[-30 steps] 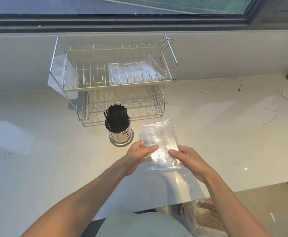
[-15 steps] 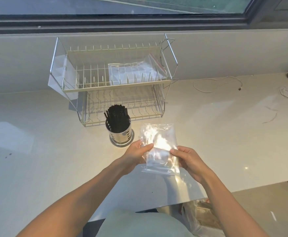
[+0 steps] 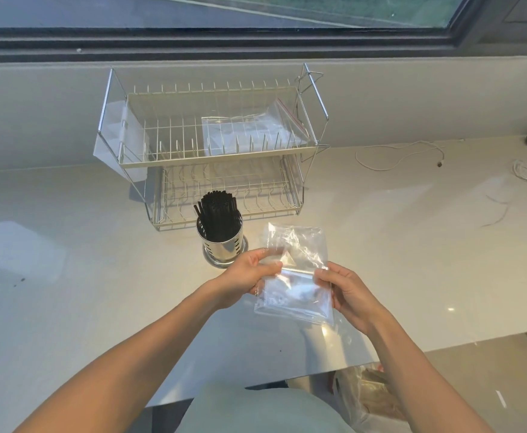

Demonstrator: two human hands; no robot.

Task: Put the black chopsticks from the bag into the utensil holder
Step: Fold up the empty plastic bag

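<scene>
Several black chopsticks point(image 3: 216, 210) stand upright in the round steel utensil holder point(image 3: 221, 250) on the counter, in front of the dish rack. A clear plastic bag point(image 3: 296, 270) is held above the counter just right of the holder; nothing black shows inside it and it is creased across its middle. My left hand point(image 3: 249, 275) pinches the bag's left edge. My right hand point(image 3: 346, 292) pinches its right edge.
A two-tier wire dish rack point(image 3: 212, 151) stands at the back with another clear bag point(image 3: 249, 129) on its top shelf. White cables point(image 3: 399, 154) lie at the right of the pale counter point(image 3: 68, 301). A plastic bag point(image 3: 365, 398) sits below the counter's front edge.
Both hands have folded the clear bag across its middle and lifted it slightly; its far half now stands up towards the holder. The chopsticks and holder have not moved.
</scene>
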